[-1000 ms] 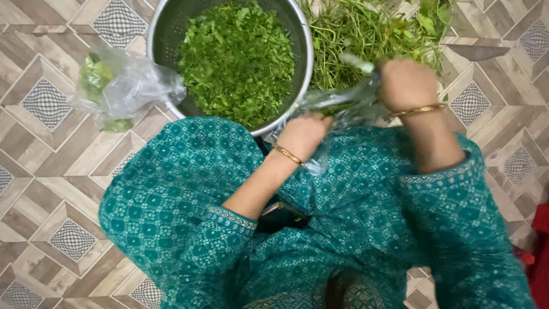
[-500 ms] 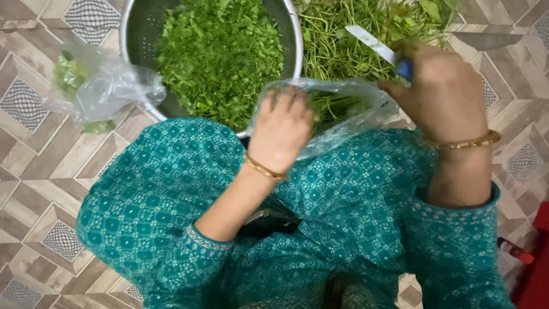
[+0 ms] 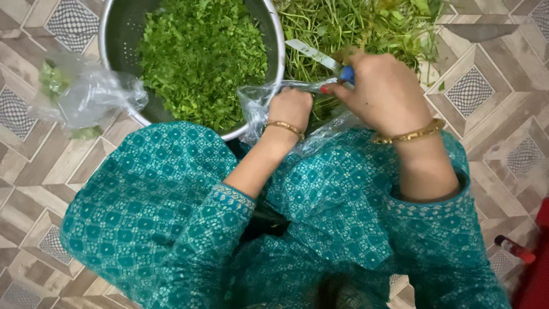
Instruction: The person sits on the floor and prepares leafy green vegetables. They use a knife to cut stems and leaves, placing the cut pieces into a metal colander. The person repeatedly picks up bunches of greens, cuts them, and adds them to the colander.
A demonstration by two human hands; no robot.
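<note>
My left hand (image 3: 290,110) grips a clear plastic bag (image 3: 260,103) with green stems inside, held over my lap just in front of the steel colander's rim. My right hand (image 3: 383,91) is closed around a blue-handled knife (image 3: 320,58), whose blade points up-left over a heap of leafy green stems (image 3: 366,26), and its fingers also touch the bag's top edge. The colander (image 3: 277,40) holds a mound of chopped green leaves (image 3: 200,54). Both wrists wear gold bangles, and teal patterned sleeves cover my arms.
A second crumpled clear bag (image 3: 86,94) with some greens lies on the patterned tile floor (image 3: 497,109) left of the colander. A small red-capped object (image 3: 514,249) lies at the lower right beside something red at the frame edge.
My left hand moved forward and opened up the bag near the colander. My right hand came down and left, bringing the knife to the bag's top edge.
</note>
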